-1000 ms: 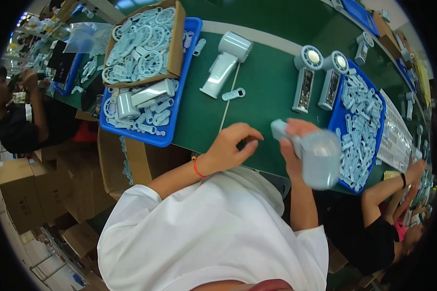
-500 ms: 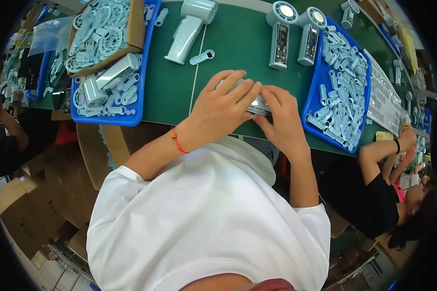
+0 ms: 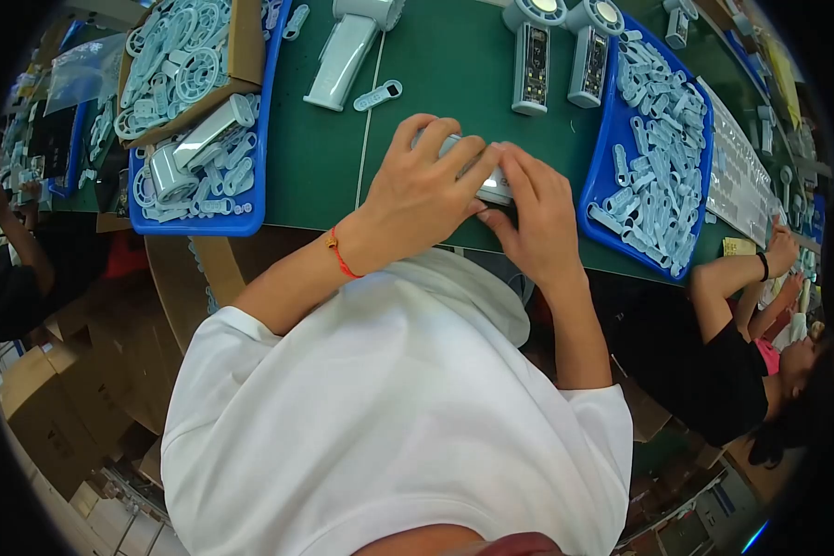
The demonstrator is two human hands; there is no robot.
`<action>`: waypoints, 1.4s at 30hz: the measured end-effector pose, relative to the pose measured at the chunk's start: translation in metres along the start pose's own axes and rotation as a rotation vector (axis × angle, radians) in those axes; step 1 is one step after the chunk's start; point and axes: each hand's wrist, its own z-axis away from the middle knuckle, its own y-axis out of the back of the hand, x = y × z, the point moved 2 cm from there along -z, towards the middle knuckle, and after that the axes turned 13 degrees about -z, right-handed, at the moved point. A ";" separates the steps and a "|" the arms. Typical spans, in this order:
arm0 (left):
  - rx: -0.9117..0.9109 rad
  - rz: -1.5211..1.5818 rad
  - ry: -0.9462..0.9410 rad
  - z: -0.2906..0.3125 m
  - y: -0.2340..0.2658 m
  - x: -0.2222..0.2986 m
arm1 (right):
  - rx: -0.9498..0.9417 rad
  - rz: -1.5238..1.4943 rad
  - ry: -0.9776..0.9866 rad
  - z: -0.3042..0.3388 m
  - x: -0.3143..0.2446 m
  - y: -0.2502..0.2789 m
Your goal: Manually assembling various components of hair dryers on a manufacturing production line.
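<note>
Both hands are closed around a pale grey handheld fan point(image 3: 497, 188), mostly hidden by my fingers, above the green table's near edge. My left hand point(image 3: 424, 185) lies over its top with fingers bent across it. At its right end, my right hand point(image 3: 536, 208) grips it between thumb and fingers. Beyond my left hand, a small light-blue strip with a dark window point(image 3: 378, 95) lies on the table. Further off lies a closed pale fan point(image 3: 343, 60). Two fans with exposed circuit boards, one point(image 3: 531, 69) beside another point(image 3: 588, 65), are at the far right.
On the left, a blue tray point(image 3: 261, 185) holds light-blue parts and a cardboard box point(image 3: 244, 46) full of rings and strips. A second blue tray point(image 3: 595, 176) of small light-blue strips stands right. Past it are a clear plastic sheet point(image 3: 737, 157) and a co-worker's arm point(image 3: 727, 278).
The held fan has turned slightly, showing a smoother side beside my right thumb. Both hands stay closed on it. The whole view has shifted a little, with the table things sitting higher.
</note>
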 end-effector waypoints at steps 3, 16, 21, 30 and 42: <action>0.253 0.182 0.150 0.008 0.003 -0.004 | 0.046 -0.097 -0.087 0.001 0.004 -0.003; 0.055 0.655 0.488 -0.063 0.003 -0.027 | 0.190 0.527 -0.430 -0.022 0.057 0.105; -0.091 0.295 0.429 -0.195 -0.036 -0.089 | 0.006 0.466 -0.495 -0.012 0.078 0.083; -0.441 -0.002 0.627 -0.312 -0.168 -0.185 | 0.271 -0.065 -0.435 -0.012 0.062 0.105; -0.043 -0.027 1.841 -0.257 -0.165 -0.284 | -0.127 0.252 0.025 -0.040 0.000 0.025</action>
